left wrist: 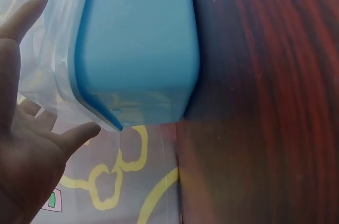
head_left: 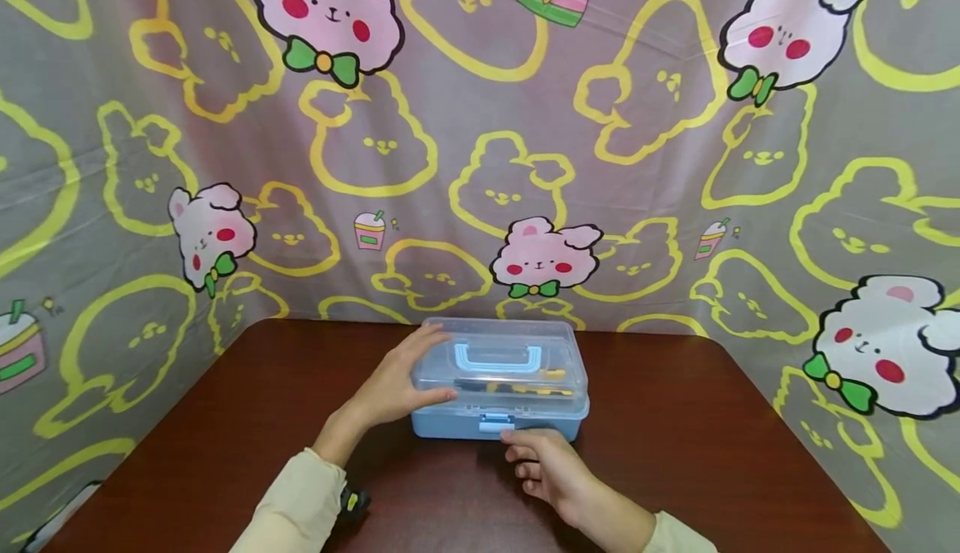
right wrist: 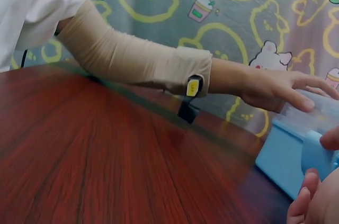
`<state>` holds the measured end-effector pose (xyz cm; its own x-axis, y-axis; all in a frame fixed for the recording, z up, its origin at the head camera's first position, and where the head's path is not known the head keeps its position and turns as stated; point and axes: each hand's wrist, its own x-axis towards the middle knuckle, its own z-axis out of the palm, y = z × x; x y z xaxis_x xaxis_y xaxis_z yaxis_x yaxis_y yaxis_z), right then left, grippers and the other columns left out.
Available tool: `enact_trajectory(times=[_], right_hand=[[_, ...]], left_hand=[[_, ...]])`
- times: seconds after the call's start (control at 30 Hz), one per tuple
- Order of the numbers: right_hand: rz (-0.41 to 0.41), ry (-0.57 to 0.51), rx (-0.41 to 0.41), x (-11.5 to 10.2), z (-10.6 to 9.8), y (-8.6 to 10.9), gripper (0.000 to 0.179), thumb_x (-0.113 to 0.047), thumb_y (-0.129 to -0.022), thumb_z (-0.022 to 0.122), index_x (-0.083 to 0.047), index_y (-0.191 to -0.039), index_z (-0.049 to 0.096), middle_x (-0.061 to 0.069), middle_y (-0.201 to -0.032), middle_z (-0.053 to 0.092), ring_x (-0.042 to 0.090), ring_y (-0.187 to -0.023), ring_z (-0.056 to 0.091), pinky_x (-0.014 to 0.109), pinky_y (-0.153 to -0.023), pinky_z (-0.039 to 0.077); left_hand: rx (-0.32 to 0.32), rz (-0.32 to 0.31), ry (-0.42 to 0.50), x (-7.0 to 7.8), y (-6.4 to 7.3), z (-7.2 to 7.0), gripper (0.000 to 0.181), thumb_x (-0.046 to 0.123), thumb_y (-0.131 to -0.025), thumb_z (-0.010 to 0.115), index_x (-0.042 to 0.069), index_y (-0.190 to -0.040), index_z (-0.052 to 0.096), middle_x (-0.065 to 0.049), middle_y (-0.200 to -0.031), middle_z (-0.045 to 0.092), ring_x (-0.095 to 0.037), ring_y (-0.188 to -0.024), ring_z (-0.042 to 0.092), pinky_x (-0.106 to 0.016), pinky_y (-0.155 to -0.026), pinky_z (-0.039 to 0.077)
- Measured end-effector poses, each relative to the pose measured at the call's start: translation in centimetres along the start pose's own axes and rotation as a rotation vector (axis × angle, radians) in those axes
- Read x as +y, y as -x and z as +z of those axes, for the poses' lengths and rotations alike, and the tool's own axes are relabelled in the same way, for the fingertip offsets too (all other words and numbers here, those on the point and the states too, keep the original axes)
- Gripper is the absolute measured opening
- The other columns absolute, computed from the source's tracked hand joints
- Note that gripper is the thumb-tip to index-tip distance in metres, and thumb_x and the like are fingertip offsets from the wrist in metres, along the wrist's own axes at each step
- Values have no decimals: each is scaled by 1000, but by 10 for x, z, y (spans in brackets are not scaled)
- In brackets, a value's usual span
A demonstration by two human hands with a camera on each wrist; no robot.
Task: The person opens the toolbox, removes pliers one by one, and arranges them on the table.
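Note:
A toolbox (head_left: pixel 497 374) with a clear lid and light blue base stands on the table. At its left side is my left hand (head_left: pixel 401 378), fingers spread around the lid's corner and thumb along the front. The left wrist view shows the left hand (left wrist: pixel 26 144) beside the clear lid, above the blue base (left wrist: pixel 140 33). My right hand (head_left: pixel 555 470) is at the front, with a fingertip at the blue latch (head_left: pixel 495 425) and its other fingers loosely curled. In the right wrist view, the latch (right wrist: pixel 313 152) lies near the right hand (right wrist: pixel 323 200), which is partly cut off.
A light blue handle (head_left: pixel 497 360) tops the lid, and yellow and dark items (head_left: pixel 525 388) show through it. The dark red table (head_left: pixel 675 420) reaches back to a patterned cloth (head_left: pixel 450 120) that surrounds it. A black and yellow device (head_left: pixel 352 503) is strapped at the left wrist.

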<state>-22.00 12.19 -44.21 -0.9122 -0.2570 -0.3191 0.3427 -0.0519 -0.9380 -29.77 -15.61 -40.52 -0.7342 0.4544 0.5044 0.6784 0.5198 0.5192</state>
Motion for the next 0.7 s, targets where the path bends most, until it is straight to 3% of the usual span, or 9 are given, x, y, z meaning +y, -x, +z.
enact_trajectory(times=[0.17, 0.37, 0.57, 0.7], right_hand=[[-75, 124, 10, -5, -12, 8, 31, -24, -94, 73, 2, -111, 70, 0, -81, 61, 11, -66, 52, 27, -61, 43], [-241, 308, 81, -13, -34, 19, 29, -17, -93, 75, 4, -112, 73, 0, -76, 61, 13, -64, 50, 24, -54, 41], [-384, 402, 261, -23, -53, 27, 17, -13, -90, 80, 0, -100, 76, 3, -76, 62, 17, -64, 54, 28, -57, 47], [-422, 381, 382, -30, -69, 27, 19, -19, -94, 78, -1, -100, 75, 7, -78, 63, 21, -65, 56, 32, -58, 49]], left_hand=[[28, -11, 11, 4, 5, -2, 97, 42, -80, 90, 9, -158, 42, -11, -165, 30, -34, -146, 34, -64, -107, 36], [69, -38, -8, 5, 15, -5, 113, 44, -78, 92, 3, -162, 28, -18, -164, 27, -36, -147, 31, -62, -110, 34], [14, -184, -51, 4, 34, -11, 117, 50, -80, 89, -2, -162, 23, -24, -164, 25, -41, -148, 29, -62, -111, 33], [-36, -269, -79, 5, 44, -14, 110, 54, -82, 85, -7, -157, 33, -27, -162, 31, -45, -145, 34, -63, -110, 34]])
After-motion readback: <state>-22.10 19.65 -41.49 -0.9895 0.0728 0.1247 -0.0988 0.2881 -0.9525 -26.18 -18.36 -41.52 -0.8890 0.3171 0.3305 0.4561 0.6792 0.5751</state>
